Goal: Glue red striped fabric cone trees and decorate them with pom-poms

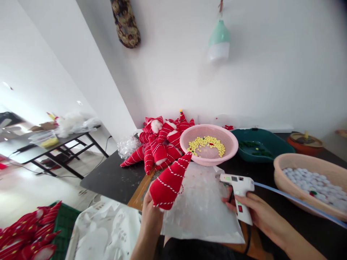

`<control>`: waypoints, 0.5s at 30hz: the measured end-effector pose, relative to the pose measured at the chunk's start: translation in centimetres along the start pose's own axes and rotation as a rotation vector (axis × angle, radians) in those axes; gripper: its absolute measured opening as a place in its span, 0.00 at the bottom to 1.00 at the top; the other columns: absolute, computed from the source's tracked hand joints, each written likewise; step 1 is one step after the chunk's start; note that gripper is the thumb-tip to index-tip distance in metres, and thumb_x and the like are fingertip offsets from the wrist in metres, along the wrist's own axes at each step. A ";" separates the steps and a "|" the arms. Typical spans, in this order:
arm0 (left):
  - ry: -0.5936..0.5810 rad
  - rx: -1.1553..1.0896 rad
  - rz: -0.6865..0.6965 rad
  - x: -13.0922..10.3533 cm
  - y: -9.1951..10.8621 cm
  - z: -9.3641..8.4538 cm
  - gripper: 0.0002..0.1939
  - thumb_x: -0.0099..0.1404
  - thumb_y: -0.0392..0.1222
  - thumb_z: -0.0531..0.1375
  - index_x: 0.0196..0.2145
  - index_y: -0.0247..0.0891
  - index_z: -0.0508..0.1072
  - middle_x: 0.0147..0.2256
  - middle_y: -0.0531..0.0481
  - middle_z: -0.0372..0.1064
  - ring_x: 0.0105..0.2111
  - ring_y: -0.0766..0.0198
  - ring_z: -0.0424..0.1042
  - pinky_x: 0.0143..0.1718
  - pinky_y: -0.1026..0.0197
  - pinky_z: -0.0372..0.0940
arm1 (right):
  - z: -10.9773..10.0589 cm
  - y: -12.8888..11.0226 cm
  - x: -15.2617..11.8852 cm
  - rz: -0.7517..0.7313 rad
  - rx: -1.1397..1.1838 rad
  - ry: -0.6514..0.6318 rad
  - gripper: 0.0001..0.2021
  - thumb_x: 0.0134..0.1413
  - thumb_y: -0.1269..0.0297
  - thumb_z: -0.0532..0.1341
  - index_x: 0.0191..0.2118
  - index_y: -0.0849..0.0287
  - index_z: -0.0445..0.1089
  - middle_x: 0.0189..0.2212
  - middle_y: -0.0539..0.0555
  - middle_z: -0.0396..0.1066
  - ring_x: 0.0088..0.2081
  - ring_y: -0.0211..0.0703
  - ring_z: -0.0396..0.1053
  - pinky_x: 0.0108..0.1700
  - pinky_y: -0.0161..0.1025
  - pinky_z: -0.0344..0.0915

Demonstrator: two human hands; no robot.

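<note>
My left hand [151, 213] is wrapped round the lower end of a red cone-shaped stuffed hat [170, 182] wound with red-and-white twisted cord, its tip leaning up to the right. In my right hand [253, 207] is a white glue gun [240, 186], gripped by the handle, nozzle pointing left. A blue glue stick [271, 189] runs out of its back, and a dark cable hangs below. Between the two hands lies a translucent plastic sheet [203, 206] on the table. The hat and the nozzle are apart.
A pink basket [184, 146] holds yellow pompoms; a teal basin [282, 144] holds dark green pieces. White pompoms fill a peach basin [279, 168] at right. Red striped hats [159, 144] are heaped behind my left hand. A white tray [78, 231] and green crate [67, 220] stand lower left.
</note>
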State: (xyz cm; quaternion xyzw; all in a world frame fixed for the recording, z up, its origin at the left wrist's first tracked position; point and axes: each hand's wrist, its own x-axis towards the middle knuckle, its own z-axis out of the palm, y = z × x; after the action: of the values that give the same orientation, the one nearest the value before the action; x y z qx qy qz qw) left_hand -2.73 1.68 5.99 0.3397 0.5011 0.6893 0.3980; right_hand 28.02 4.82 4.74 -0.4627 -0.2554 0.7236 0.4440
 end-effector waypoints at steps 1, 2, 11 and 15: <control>0.009 -0.009 -0.019 -0.1 0.2 0.0 0.25 0.56 0.46 0.70 0.51 0.40 0.76 0.48 0.45 0.79 0.49 0.50 0.78 0.48 0.53 0.74 | -0.2 -0.3 -0.2 0.014 -0.067 0.008 0.15 0.48 0.63 0.74 0.44 0.58 0.80 0.48 0.59 0.81 0.49 0.57 0.79 0.54 0.47 0.76; 0.016 -0.056 -0.046 -0.2 0.4 0.1 0.24 0.56 0.45 0.70 0.50 0.40 0.76 0.49 0.45 0.79 0.49 0.51 0.78 0.48 0.53 0.74 | -0.5 -0.6 -0.4 0.020 -0.138 0.009 0.16 0.49 0.61 0.74 0.45 0.59 0.80 0.47 0.60 0.81 0.48 0.56 0.80 0.52 0.45 0.77; -0.033 -0.124 -0.077 -0.7 0.3 0.1 0.20 0.57 0.45 0.69 0.47 0.40 0.75 0.42 0.46 0.80 0.41 0.53 0.79 0.37 0.57 0.73 | -3.7 -1.5 0.2 -0.162 -0.891 0.110 0.24 0.57 0.40 0.62 0.26 0.58 0.76 0.22 0.56 0.76 0.25 0.51 0.74 0.27 0.41 0.67; -0.022 0.148 0.047 -1.0 0.6 -0.4 0.13 0.63 0.48 0.66 0.43 0.41 0.75 0.37 0.51 0.79 0.32 0.60 0.77 0.33 0.61 0.70 | -5.2 -1.7 0.1 -0.157 -1.388 0.297 0.26 0.60 0.40 0.56 0.23 0.54 0.75 0.21 0.58 0.75 0.24 0.55 0.73 0.29 0.45 0.62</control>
State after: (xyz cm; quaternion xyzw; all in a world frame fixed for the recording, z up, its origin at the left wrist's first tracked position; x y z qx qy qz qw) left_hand -2.73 0.53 6.40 0.3876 0.5382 0.6556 0.3610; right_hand 33.37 5.48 3.78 -0.7124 -0.6264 0.2892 0.1280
